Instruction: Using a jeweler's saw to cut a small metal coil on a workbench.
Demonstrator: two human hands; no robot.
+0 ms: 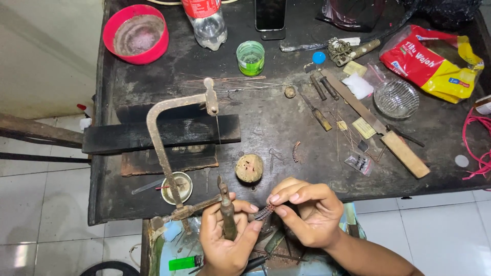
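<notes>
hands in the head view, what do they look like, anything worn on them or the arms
Both are bare: the left hand and right hand have no gloves, and no rings or watch show. The right forearm is uncovered to the frame edge, with no sleeve visible. The fingernails are short. Only the left wrist shows, also unsleeved.

Dark scuffed desk (286, 128), rusty jeweller's saw frame (162, 148) lying just beyond the left hand (225, 237), cork disc (249, 168) just ahead of both hands, long file (376, 125) beyond the right hand (307, 209), red bowl (135, 34) far left, green cup (250, 58) at the back
</notes>
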